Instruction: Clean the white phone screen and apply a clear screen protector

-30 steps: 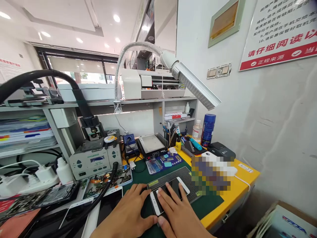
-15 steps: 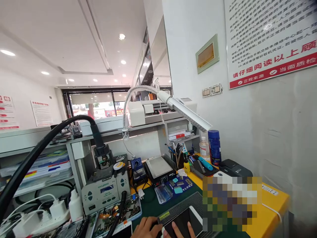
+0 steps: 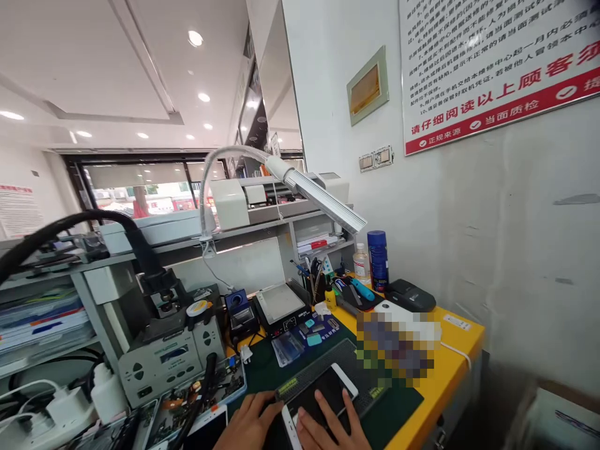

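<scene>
A white phone (image 3: 347, 381) with a dark screen lies on the grey mat, slightly angled. My right hand (image 3: 330, 425) rests over its lower part, fingers spread and fingertips on the screen. At the phone's left side is my left hand (image 3: 250, 420), its fingers bent and laid down by the phone's edge and the mat's corner. Nothing shows in its grasp. Beneath the phone is the grey textured mat (image 3: 344, 356) with yellow labels. To the left of my left hand, another white-framed phone (image 3: 206, 428) lies partly cut off by the frame.
A tray of small parts (image 3: 234, 381) and a grey rework station (image 3: 173, 359) stand on the left, under a black hose (image 3: 135, 234). Behind are a heating plate (image 3: 281, 306) and tool holder (image 3: 316, 281). A lamp (image 3: 323, 200) arches above. A blue can (image 3: 377, 259) stands right.
The view has swung right, so the bench appears further left. My right hand now shows more fully on the phone's screen. My left hand stays at the phone's left side.
</scene>
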`<control>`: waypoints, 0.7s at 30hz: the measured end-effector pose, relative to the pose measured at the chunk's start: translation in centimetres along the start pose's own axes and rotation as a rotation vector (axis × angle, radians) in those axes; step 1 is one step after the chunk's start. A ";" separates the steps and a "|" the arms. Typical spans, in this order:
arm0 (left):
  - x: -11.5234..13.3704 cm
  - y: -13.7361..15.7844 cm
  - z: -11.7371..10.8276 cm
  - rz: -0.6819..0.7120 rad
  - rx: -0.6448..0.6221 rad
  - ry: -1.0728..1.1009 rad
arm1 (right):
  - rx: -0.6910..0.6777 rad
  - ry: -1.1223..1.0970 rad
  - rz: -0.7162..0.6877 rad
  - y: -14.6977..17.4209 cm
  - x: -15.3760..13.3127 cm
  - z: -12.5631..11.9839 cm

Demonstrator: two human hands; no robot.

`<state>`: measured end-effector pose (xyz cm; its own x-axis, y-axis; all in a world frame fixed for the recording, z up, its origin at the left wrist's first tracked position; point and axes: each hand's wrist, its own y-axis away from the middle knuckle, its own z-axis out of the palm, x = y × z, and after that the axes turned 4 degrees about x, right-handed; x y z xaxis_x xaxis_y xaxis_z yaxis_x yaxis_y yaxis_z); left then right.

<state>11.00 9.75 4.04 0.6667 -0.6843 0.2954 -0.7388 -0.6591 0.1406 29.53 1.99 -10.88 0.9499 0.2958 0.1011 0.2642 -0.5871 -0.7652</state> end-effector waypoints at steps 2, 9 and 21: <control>0.7 0.6 -0.2 0.013 0.069 0.018 | -0.110 -0.041 0.014 -0.2 1.1 -2.8; 0.8 1.2 0.4 -0.024 0.109 0.031 | -0.493 -0.241 0.282 -1.7 3.6 -10.7; -0.5 1.5 0.6 0.010 0.088 0.102 | -0.543 -0.259 0.490 -1.8 5.5 -11.9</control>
<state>9.60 8.95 3.57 0.6425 -0.6589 0.3913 -0.7309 -0.6803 0.0546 36.23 -4.30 -1.34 0.9278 0.0344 -0.3714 -0.0677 -0.9637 -0.2584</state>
